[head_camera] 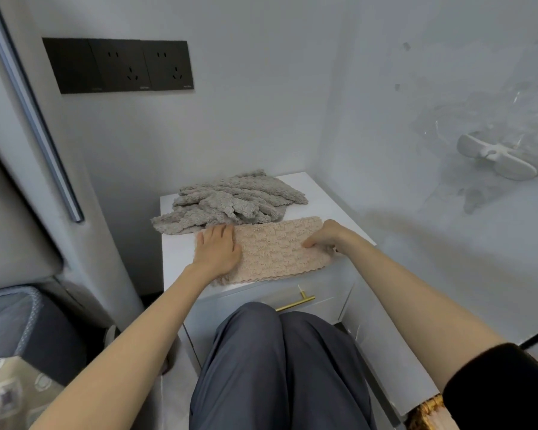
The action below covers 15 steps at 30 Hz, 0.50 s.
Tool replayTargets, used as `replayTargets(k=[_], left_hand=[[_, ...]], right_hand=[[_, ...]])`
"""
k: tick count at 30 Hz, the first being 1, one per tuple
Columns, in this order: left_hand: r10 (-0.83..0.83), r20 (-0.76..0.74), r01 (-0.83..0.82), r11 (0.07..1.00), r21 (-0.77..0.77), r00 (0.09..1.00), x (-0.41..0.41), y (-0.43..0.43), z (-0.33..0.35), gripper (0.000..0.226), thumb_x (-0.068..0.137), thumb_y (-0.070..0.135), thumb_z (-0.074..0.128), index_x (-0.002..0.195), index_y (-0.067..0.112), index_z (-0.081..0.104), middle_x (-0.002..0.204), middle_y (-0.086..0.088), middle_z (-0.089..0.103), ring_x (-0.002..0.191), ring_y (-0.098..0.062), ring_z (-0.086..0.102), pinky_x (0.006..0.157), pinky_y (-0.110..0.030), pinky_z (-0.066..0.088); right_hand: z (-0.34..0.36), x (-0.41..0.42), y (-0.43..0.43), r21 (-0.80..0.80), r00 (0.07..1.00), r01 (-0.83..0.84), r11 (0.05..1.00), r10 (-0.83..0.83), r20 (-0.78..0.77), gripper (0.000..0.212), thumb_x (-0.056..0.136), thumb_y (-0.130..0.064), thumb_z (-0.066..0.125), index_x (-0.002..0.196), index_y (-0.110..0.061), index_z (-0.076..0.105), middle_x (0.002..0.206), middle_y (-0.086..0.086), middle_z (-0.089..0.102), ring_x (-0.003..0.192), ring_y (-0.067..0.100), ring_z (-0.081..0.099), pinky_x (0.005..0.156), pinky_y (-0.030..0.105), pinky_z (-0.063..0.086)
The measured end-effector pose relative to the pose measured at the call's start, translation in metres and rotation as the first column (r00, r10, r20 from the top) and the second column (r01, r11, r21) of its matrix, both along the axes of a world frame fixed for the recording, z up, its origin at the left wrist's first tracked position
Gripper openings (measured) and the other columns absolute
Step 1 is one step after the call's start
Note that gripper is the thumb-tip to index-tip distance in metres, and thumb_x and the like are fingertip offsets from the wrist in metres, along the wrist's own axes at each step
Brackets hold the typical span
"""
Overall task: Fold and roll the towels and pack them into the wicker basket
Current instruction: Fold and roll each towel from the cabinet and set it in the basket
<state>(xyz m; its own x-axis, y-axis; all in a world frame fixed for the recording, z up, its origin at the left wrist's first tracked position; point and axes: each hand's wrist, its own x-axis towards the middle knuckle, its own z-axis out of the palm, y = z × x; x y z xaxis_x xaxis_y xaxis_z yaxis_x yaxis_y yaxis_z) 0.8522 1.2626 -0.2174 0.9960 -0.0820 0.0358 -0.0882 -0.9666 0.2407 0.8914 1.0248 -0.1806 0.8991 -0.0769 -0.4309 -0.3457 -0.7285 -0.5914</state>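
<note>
Step in hand, as judged: folding done on one piece, rolling about to begin. Beige towel (277, 252) lay as a long folded strip across the near part of the cabinet (323, 193) top, left to right.

Left hand (218, 249): fingers straight, palm flat, pressing the towel's left end.
Right hand (326, 237): on the towel's right end, fingers bent with tips on the cloth. Could not tell whether it pinched the edge or only pressed.

Grey pile (230, 200): loose, unfolded, far of the towel and touching its far left edge.
Basket (426, 411): only a sliver of wicker seen, near right, low beside the cabinet, under the right sleeve.

Next move, as judged: turn one end over tightly and roll along the strip while the other hand holds the cloth flat.

Edges and room: the towel's near edge overhung the cabinet's near edge, above the drawer handle (295, 301). Its right end reached the top's right edge. The wall (385, 150) stood close on the right. Bare top showed at far right and near left. Knees (277, 352) sat close to the drawer front.
</note>
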Motion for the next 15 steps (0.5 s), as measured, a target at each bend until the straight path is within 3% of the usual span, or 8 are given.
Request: replayTargets(k=[2, 5, 7, 9, 10, 12, 15], left_hand=[[0.016, -0.048, -0.014, 0.999, 0.039, 0.999, 0.008, 0.004, 0.002, 0.054, 0.100, 0.031, 0.032, 0.149, 0.012, 0.021, 0.151, -0.013, 0.029, 0.140, -0.030, 0.022, 0.115, -0.046, 0.015], [0.051, -0.071, -0.045, 0.995, 0.087, 0.996, 0.017, 0.009, 0.006, 0.048, 0.099, 0.032, 0.036, 0.142, 0.011, 0.033, 0.141, -0.019, 0.038, 0.132, -0.034, 0.030, 0.110, -0.044, 0.024], [0.029, -0.092, -0.017, 0.992, 0.124, 0.995, 0.020, 0.009, 0.012, 0.038, 0.098, 0.034, 0.040, 0.124, 0.008, 0.048, 0.129, -0.020, 0.046, 0.125, -0.034, 0.036, 0.103, -0.042, 0.031], [-0.066, -0.135, 0.080, 0.992, 0.101, 0.989, 0.020, 0.003, 0.019, 0.023, 0.094, 0.031, 0.046, 0.084, 0.011, 0.051, 0.096, -0.013, 0.054, 0.104, -0.031, 0.048, 0.084, -0.035, 0.038], [-0.135, -0.160, 0.144, 0.988, 0.049, 0.978, 0.020, -0.004, 0.023, 0.027, 0.092, 0.029, 0.050, 0.071, 0.014, 0.043, 0.077, -0.007, 0.048, 0.084, -0.025, 0.050, 0.070, -0.031, 0.035], [-0.231, -0.244, 0.201, 0.969, -0.141, 0.942, 0.018, -0.017, 0.028, 0.036, 0.090, 0.028, 0.055, 0.065, 0.018, 0.032, 0.064, 0.001, 0.033, 0.057, -0.014, 0.033, 0.054, -0.027, 0.022], [-0.280, -0.368, 0.096, 0.890, -0.445, 0.887, 0.016, -0.040, 0.030, 0.035, 0.089, 0.026, 0.059, 0.071, 0.017, 0.030, 0.068, 0.002, 0.030, 0.059, -0.012, 0.025, 0.055, -0.026, 0.020]], right_hand=[[0.008, 0.002, -0.006, 0.034, 1.000, 0.009, 0.999, -0.009, -0.008, 0.025, 0.087, -0.021, 0.066, 0.091, -0.008, 0.045, 0.086, 0.004, 0.043, 0.067, 0.015, 0.044, 0.054, 0.026, 0.033], [0.021, 0.005, -0.016, 0.026, 0.997, -0.026, 0.999, 0.024, 0.067, 0.031, 0.089, -0.017, 0.060, 0.069, -0.013, 0.036, 0.072, 0.002, 0.034, 0.060, 0.015, 0.033, 0.052, 0.026, 0.026], [0.030, 0.007, -0.023, -0.132, 0.979, -0.058, 0.990, 0.082, 0.185, 0.033, 0.087, -0.014, 0.058, 0.064, -0.014, 0.034, 0.067, 0.001, 0.035, 0.060, 0.016, 0.036, 0.051, 0.027, 0.025], [0.040, 0.009, -0.029, -0.382, 0.939, -0.019, 0.924, 0.148, 0.310, 0.022, 0.085, -0.014, 0.054, 0.067, -0.015, 0.041, 0.068, 0.000, 0.044, 0.067, 0.021, 0.047, 0.053, 0.027, 0.032], [0.044, 0.011, -0.033, -0.460, 0.922, 0.026, 0.888, 0.156, 0.354, 0.013, 0.084, -0.012, 0.052, 0.072, -0.014, 0.047, 0.072, 0.001, 0.050, 0.071, 0.024, 0.053, 0.056, 0.026, 0.036], [0.050, 0.017, -0.039, -0.484, 0.898, 0.089, 0.871, 0.140, 0.417, 0.010, 0.081, -0.002, 0.048, 0.080, -0.011, 0.055, 0.078, 0.005, 0.060, 0.076, 0.027, 0.060, 0.060, 0.027, 0.043], [0.056, 0.032, -0.044, -0.403, 0.870, 0.144, 0.904, 0.078, 0.487, 0.015, 0.078, 0.005, 0.048, 0.087, -0.006, 0.053, 0.087, 0.011, 0.060, 0.085, 0.031, 0.062, 0.061, 0.031, 0.043]])
